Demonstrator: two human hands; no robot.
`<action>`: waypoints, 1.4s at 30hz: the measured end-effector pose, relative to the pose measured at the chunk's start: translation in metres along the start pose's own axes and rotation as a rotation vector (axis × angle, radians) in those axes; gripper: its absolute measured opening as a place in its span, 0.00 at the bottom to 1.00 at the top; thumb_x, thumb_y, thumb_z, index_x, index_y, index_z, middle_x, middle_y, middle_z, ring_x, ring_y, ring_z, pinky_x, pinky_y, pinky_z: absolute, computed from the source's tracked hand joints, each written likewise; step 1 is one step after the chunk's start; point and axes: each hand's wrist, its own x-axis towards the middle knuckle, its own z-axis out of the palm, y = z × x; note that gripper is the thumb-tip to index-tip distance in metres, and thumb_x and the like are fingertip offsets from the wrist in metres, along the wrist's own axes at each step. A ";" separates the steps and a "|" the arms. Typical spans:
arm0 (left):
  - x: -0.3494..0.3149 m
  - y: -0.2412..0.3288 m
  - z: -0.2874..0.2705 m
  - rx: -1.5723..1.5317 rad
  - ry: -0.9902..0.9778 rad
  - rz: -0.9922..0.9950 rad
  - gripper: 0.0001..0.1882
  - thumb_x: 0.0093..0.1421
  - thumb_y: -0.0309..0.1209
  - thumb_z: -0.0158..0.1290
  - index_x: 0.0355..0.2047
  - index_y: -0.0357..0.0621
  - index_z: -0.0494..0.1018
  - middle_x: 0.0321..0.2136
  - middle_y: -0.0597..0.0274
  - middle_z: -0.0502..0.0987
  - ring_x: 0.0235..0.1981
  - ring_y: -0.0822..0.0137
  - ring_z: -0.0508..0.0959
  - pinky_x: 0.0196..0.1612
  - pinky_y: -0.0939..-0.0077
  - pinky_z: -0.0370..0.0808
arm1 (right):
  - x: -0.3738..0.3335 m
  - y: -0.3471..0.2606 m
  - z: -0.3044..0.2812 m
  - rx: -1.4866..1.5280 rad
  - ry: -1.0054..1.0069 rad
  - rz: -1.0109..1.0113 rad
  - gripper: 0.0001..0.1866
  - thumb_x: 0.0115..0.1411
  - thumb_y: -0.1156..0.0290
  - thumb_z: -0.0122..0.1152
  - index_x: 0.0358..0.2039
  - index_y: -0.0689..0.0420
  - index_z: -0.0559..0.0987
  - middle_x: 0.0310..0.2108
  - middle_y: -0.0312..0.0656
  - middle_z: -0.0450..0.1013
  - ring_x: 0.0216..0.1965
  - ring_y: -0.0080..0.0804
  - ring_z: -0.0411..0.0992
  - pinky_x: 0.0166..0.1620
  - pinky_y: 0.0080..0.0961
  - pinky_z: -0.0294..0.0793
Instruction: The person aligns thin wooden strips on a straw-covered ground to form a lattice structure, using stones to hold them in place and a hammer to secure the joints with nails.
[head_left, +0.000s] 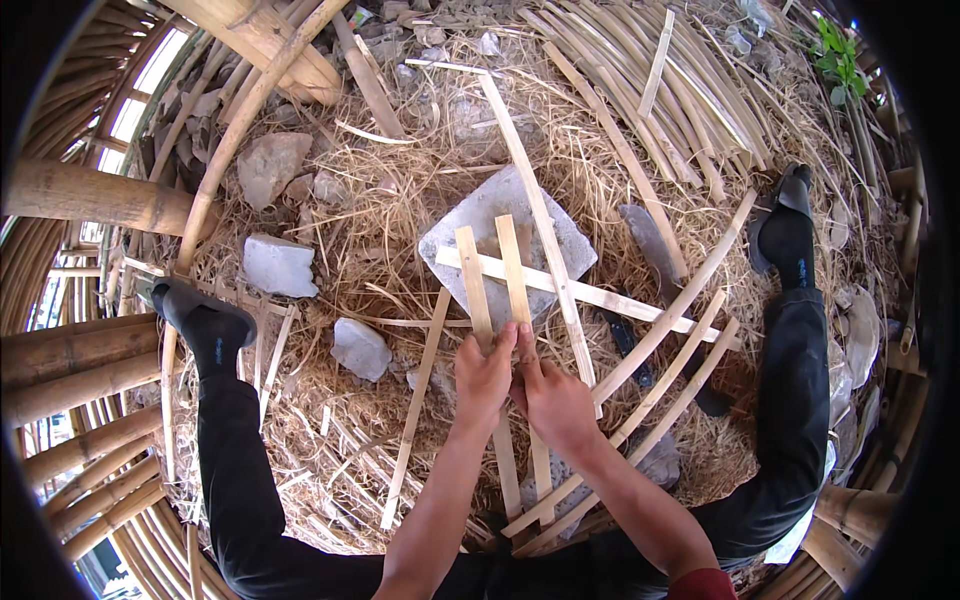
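Note:
Two flat bamboo strips lie side by side, pointing away from me over a pale square stone block (455,232). My left hand (482,378) is closed around the left strip (472,280). Close beside it, my right hand (556,402) grips the right strip (513,268), its thumb and fingertips on the wood. The hands touch or nearly touch, and some fingers are hidden beneath. Under the far part of the strips, a crosswise strip (610,300) runs to the right. A longer bamboo strip (540,205) slants across the block's right side.
More bamboo strips (672,375) lie to the right, and a bundle (690,90) spreads at the far right. Pale stones (278,266) sit left among shavings (385,250). A dark object (625,345) is partly covered. My legs stretch out on both sides; bamboo poles (100,195) stand left.

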 end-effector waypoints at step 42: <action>0.003 0.000 0.002 -0.097 -0.077 0.000 0.13 0.71 0.37 0.57 0.41 0.38 0.80 0.33 0.66 0.81 0.30 0.76 0.78 0.31 0.74 0.75 | 0.005 0.005 0.005 -0.048 0.033 0.011 0.42 0.63 0.61 0.65 0.73 0.64 0.60 0.26 0.44 0.76 0.23 0.43 0.78 0.25 0.39 0.79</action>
